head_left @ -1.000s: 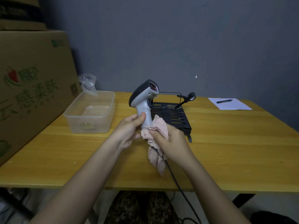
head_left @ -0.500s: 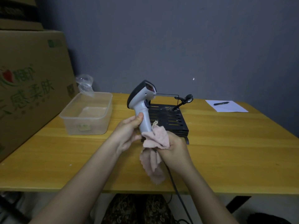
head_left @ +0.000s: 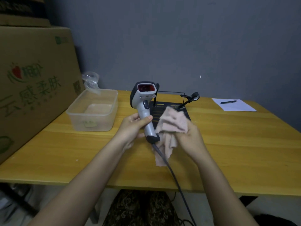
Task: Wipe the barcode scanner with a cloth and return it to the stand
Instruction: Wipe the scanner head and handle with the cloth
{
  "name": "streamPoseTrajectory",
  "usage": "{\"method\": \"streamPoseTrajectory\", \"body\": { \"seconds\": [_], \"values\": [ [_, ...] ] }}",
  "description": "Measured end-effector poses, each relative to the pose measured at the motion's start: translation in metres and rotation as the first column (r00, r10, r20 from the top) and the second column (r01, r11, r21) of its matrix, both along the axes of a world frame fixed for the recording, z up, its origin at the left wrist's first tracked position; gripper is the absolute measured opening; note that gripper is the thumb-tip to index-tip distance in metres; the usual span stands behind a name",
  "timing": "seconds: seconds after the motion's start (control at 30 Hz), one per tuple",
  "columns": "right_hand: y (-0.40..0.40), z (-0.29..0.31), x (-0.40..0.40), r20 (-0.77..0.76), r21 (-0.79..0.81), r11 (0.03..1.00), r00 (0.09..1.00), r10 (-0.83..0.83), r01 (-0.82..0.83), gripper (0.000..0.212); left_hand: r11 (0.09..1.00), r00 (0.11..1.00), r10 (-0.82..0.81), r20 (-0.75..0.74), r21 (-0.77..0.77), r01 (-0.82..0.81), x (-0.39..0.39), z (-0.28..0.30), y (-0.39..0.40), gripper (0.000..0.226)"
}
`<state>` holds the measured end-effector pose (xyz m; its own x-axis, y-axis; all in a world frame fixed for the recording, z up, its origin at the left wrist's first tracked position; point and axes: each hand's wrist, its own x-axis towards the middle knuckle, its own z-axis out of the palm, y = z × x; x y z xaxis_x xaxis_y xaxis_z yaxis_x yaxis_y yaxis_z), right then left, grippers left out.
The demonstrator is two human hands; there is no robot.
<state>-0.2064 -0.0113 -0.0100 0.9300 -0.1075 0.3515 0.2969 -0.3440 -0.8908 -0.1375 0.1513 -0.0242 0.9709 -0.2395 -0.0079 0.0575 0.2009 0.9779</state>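
A grey and black barcode scanner (head_left: 143, 101) stands upright above the table, its red window facing me. My left hand (head_left: 134, 126) grips its handle, thumb across the front. My right hand (head_left: 189, 137) holds a pale pink cloth (head_left: 172, 123) bunched against the right side of the handle, with one corner hanging down. The scanner's dark cable (head_left: 172, 173) runs from the handle's base toward me and off the table edge. Behind the scanner lies the black slotted stand (head_left: 162, 106) with its wire frame and a clip arm (head_left: 190, 97).
A clear plastic tub (head_left: 92, 111) sits to the left on the wooden table (head_left: 236, 144), a crumpled plastic bag (head_left: 90, 81) behind it. A large cardboard box (head_left: 32, 82) fills the left side. A sheet of paper (head_left: 234, 106) with a pen (head_left: 228, 101) lies far right.
The scanner has turned so its red window now faces me. My right hand with the cloth has shifted from the front of the handle to its right side.
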Motion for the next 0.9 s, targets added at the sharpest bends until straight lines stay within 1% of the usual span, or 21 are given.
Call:
{"method": "streamPoseTrajectory", "body": {
  "seconds": [0.07, 0.13, 0.2, 0.27, 0.3, 0.33, 0.37, 0.4, 0.47, 0.5, 0.53, 0.6, 0.63, 0.7, 0.8, 0.83, 0.9],
  "values": [
    [-0.003, 0.013, 0.007, 0.110, 0.007, 0.993, 0.987, -0.116, 0.116, 0.029, 0.999, 0.999, -0.027, 0.040, 0.037, 0.025, -0.002, 0.000, 0.000, 0.025],
    [-0.002, 0.024, 0.015, 0.189, -0.055, 0.964, 0.951, -0.245, 0.259, 0.042, 0.998, 0.997, -0.052, 0.060, 0.049, 0.049, -0.004, 0.000, -0.001, 0.024],
    [0.001, 0.035, 0.022, 0.330, -0.182, 0.882, 0.872, -0.360, 0.434, 0.043, 0.997, 0.996, -0.066, 0.057, 0.034, 0.064, -0.006, -0.001, -0.003, 0.028],
    [0.010, 0.045, 0.029, 0.478, -0.269, 0.786, 0.785, -0.393, 0.557, 0.040, 0.997, 0.996, -0.074, 0.058, 0.027, 0.072, -0.008, -0.002, -0.003, 0.029],
    [0.017, 0.048, 0.032, 0.527, -0.283, 0.762, 0.759, -0.384, 0.582, 0.037, 0.997, 0.995, -0.077, 0.067, 0.031, 0.075, -0.010, -0.003, -0.004, 0.029],
    [0.025, 0.050, 0.035, 0.556, -0.296, 0.758, 0.750, -0.358, 0.581, 0.033, 0.997, 0.994, -0.074, 0.078, 0.040, 0.071, -0.011, -0.004, -0.004, 0.030],
    [0.033, 0.050, 0.036, 0.566, -0.322, 0.764, 0.761, -0.318, 0.559, 0.031, 0.997, 0.994, -0.065, 0.091, 0.046, 0.061, -0.013, -0.004, -0.005, 0.031],
    [0.040, 0.048, 0.037, 0.553, -0.365, 0.773, 0.788, -0.269, 0.520, 0.033, 0.998, 0.994, -0.045, 0.103, 0.047, 0.040, -0.014, -0.005, -0.006, 0.032],
    [0.051, 0.041, 0.036, 0.484, -0.458, 0.783, 0.857, -0.179, 0.422, 0.043, 0.999, 0.991, 0.028, 0.134, 0.042, -0.034, -0.014, -0.007, -0.005, 0.027],
    [0.053, 0.037, 0.034, 0.467, -0.482, 0.782, 0.871, -0.151, 0.395, 0.047, 0.996, 0.986, 0.067, 0.150, 0.044, -0.074, -0.013, -0.008, -0.004, 0.024],
    [0.053, 0.034, 0.032, 0.478, -0.482, 0.786, 0.868, -0.135, 0.388, 0.049, 0.994, 0.983, 0.088, 0.163, 0.047, -0.097, -0.013, -0.008, -0.004, 0.022],
    [0.052, 0.030, 0.028, 0.551, -0.442, 0.798, 0.826, -0.119, 0.410, 0.038, 0.994, 0.977, 0.087, 0.196, 0.048, -0.098, -0.013, -0.007, -0.004, 0.028],
    [0.049, 0.030, 0.027, 0.586, -0.439, 0.790, 0.803, -0.111, 0.429, 0.031, 0.994, 0.973, 0.083, 0.215, 0.047, -0.095, -0.013, -0.007, -0.005, 0.031],
    [0.039, 0.032, 0.029, 0.631, -0.473, 0.738, 0.770, -0.098, 0.481, 0.024, 0.994, 0.968, 0.077, 0.240, 0.052, -0.092, -0.011, -0.008, -0.007, 0.033],
    [0.025, 0.042, 0.031, 0.602, -0.463, 0.691, 0.769, -0.216, 0.556, 0.019, 0.992, 0.964, 0.059, 0.261, 0.089, -0.084, -0.010, -0.007, -0.010, 0.034],
    [0.026, 0.044, 0.030, 0.595, -0.458, 0.695, 0.772, -0.224, 0.555, 0.020, 0.991, 0.963, 0.054, 0.264, 0.106, -0.085, -0.009, -0.007, -0.011, 0.035],
    [0.030, 0.043, 0.026, 0.627, -0.462, 0.732, 0.768, -0.130, 0.500, 0.020, 0.987, 0.964, 0.052, 0.262, 0.134, -0.089, -0.008, -0.005, -0.012, 0.034]
  ]
}}
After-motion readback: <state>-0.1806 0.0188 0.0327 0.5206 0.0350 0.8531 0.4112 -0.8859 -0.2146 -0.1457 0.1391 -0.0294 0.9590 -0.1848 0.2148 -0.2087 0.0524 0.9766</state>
